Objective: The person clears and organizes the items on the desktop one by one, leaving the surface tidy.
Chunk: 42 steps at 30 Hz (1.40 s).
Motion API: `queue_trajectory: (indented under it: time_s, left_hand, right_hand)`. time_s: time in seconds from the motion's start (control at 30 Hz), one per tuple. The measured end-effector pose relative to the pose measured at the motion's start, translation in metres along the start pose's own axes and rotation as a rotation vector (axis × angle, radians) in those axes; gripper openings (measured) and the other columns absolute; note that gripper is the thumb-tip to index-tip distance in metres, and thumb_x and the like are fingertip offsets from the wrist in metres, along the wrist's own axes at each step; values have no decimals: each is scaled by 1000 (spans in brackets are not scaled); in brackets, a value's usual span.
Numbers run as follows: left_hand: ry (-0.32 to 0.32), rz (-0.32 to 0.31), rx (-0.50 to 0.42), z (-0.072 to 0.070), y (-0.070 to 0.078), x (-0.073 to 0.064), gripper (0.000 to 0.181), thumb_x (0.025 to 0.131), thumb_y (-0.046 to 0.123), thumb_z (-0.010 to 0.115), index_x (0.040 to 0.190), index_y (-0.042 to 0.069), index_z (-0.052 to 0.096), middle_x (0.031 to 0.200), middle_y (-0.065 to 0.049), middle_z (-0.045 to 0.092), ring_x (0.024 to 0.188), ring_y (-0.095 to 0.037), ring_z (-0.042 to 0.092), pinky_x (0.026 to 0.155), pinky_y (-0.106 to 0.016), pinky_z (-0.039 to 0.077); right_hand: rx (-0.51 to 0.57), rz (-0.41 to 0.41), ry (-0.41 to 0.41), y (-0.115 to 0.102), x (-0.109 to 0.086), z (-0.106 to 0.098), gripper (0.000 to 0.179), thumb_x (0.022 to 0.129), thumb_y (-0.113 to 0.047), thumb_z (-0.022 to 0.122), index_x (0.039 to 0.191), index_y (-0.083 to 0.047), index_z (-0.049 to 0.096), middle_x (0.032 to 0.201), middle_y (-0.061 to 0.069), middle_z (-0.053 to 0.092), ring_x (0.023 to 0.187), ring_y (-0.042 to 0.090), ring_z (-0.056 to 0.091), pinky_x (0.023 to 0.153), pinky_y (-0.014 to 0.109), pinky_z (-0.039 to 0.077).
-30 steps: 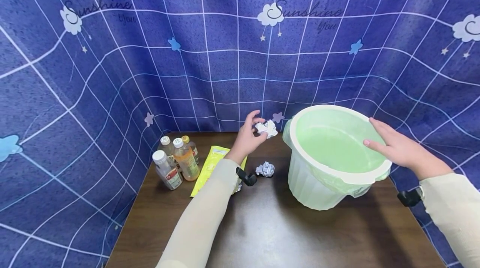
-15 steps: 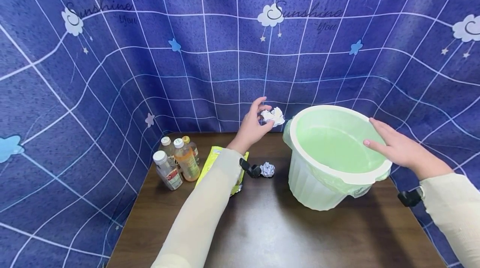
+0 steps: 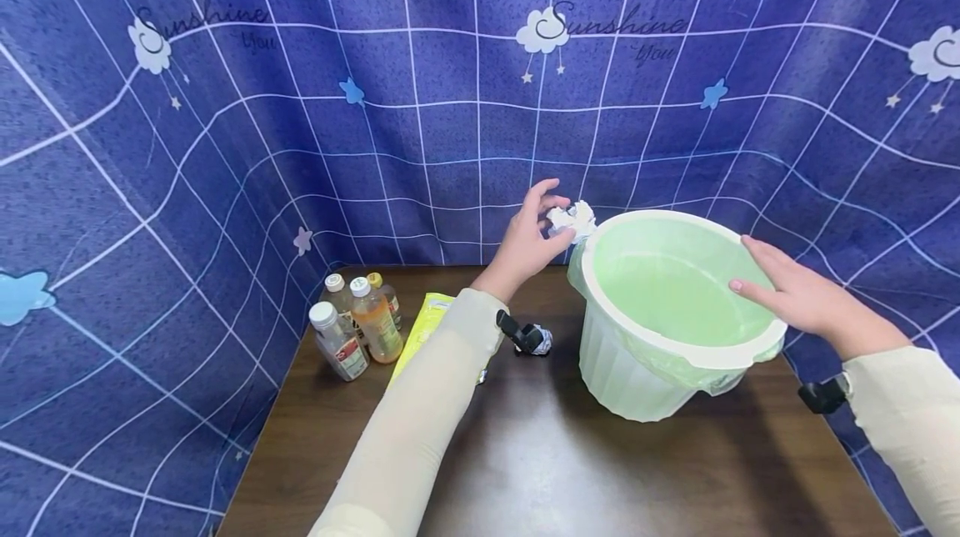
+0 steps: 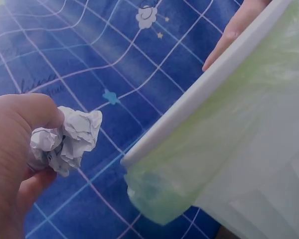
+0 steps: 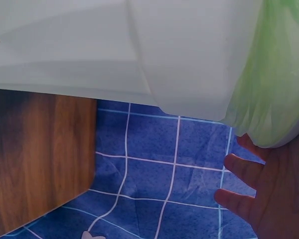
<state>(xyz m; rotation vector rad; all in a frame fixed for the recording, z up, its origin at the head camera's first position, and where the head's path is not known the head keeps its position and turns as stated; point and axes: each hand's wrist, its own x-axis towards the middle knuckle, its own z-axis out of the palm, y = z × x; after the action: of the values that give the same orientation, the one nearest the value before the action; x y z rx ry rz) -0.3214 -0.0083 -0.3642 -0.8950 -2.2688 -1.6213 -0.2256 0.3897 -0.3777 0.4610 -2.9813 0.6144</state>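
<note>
My left hand [image 3: 525,245] pinches a crumpled paper ball [image 3: 574,220] between thumb and fingers, held up in the air just left of the bin's rim. In the left wrist view the same paper ball [image 4: 74,137] shows white and creased, apart from the rim. A pale green trash can [image 3: 630,374] with a white rim and a thin green liner stands on the table. My right hand [image 3: 806,295] holds the can's right rim, thumb over the inner side and fingers outside. Those fingers [image 5: 244,169] show beneath the liner's edge in the right wrist view.
Another crumpled paper ball [image 3: 543,343] lies on the brown table [image 3: 525,454], partly hidden by the left wrist's camera. A yellow packet [image 3: 425,323] lies partly under the left forearm. Several capped bottles [image 3: 377,324] stand at the back left. A blue patterned curtain [image 3: 450,128] surrounds the table.
My left hand has moved up and to the right with the paper ball, closer to the can's rim. The right hand and the can have stayed in place.
</note>
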Motion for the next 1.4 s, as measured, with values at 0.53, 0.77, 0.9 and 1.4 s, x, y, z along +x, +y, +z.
queue_trajectory:
  time_s: [0.53, 0.77, 0.9, 1.4]
  left_hand:
    - [-71, 10, -54, 33, 25, 4, 72, 90, 6, 74, 151, 15, 35, 134, -6, 62, 130, -13, 53, 107, -31, 46]
    - [-91, 18, -93, 42, 26, 1, 72, 89, 5, 74, 150, 14, 37, 134, -9, 62, 129, -12, 53, 107, -31, 46]
    - [-96, 34, -120, 46, 26, 0, 74, 88, 4, 75, 150, 13, 35, 134, -10, 62, 129, -10, 53, 107, -28, 46]
    - [-61, 43, -163, 38, 15, -3, 77, 88, 5, 77, 151, 14, 34, 135, -10, 59, 126, -21, 57, 105, -32, 49]
  right_hand:
    - [10, 15, -13, 3, 1, -2, 82, 103, -37, 53, 159, 5, 10, 159, 37, 16, 145, 56, 17, 115, 70, 16]
    - [19, 28, -20, 2, 1, -2, 83, 103, -38, 54, 160, 3, 8, 160, 36, 15, 146, 55, 16, 116, 69, 16]
    - [23, 24, -16, 1, 0, -2, 83, 103, -37, 54, 159, 4, 9, 160, 36, 15, 146, 55, 16, 116, 69, 16]
    - [27, 23, -10, 1, -1, -1, 83, 103, -37, 55, 159, 4, 10, 159, 36, 16, 145, 55, 17, 115, 69, 17]
